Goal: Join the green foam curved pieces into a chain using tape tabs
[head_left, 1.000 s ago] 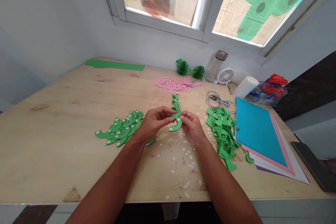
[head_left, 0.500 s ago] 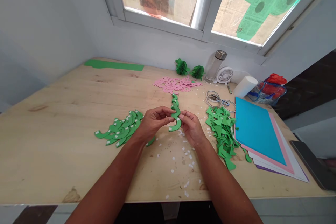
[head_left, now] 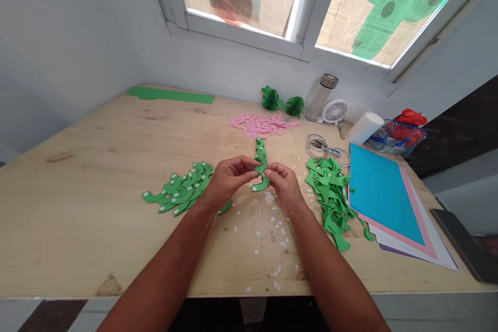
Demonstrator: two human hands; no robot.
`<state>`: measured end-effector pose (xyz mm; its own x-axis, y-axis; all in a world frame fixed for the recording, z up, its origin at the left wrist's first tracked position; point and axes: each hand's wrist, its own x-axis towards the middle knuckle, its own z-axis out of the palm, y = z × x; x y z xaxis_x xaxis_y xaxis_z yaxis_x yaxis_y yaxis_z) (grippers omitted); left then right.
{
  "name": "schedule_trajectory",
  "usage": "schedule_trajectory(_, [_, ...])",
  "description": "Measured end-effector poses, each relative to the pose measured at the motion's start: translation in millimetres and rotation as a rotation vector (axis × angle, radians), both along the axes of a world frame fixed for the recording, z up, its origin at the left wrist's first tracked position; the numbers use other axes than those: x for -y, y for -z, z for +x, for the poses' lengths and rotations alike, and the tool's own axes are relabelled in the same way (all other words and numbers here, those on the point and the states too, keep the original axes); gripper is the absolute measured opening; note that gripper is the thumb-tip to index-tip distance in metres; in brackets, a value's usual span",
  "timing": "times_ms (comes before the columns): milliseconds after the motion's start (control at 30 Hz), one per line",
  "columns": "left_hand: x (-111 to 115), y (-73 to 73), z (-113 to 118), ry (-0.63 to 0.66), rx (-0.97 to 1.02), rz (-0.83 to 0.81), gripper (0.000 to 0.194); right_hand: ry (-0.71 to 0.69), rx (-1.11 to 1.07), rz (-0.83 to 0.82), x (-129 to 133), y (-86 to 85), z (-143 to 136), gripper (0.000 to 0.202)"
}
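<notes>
Pinching the wavy green paper chain from its left side, my left hand has thumb and fingers closed on it. My right hand grips the chain's right edge, fingertips close to the other hand's. The chain is above the middle of the pale wooden bench, its far end pointing at the heap of pink curved paper cutouts. A small white square (pale against the green) shows on its near end. Left of my hands lies a pile of green curved paper strips, dotted with white squares. To the right are the jagged green paper scraps, beside the bright blue sheet. Behind the scraps sit 2 pairs of white-handled scissors.
</notes>
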<state>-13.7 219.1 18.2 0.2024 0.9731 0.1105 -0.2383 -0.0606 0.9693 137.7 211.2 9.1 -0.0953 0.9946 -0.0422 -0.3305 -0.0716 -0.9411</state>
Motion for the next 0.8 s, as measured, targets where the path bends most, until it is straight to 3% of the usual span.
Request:
schedule_trajectory(200, [-0.7,0.1,0.3,-0.031,-0.014,0.026,0.021,0.041,0.142,0.051,-0.8,-1.8,-1.4,0.011])
schedule_trajectory(400, [-1.0,0.6,0.6,-0.042,-0.009,0.026,0.021,0.047,0.142,0.083,0.2,-2.9,-3.2,0.015])
schedule_trajectory(567, [-0.2,-2.3,0.3,-0.052,0.0,-0.032,0.03,0.057,0.187,0.095,-0.5,-1.7,-2.0,0.018])
schedule_trajectory(800, [-1.3,-1.2,0.9,-0.036,-0.106,-0.099,0.021,0.048,0.208,0.108,-1.4,2.0,-2.6,0.014])
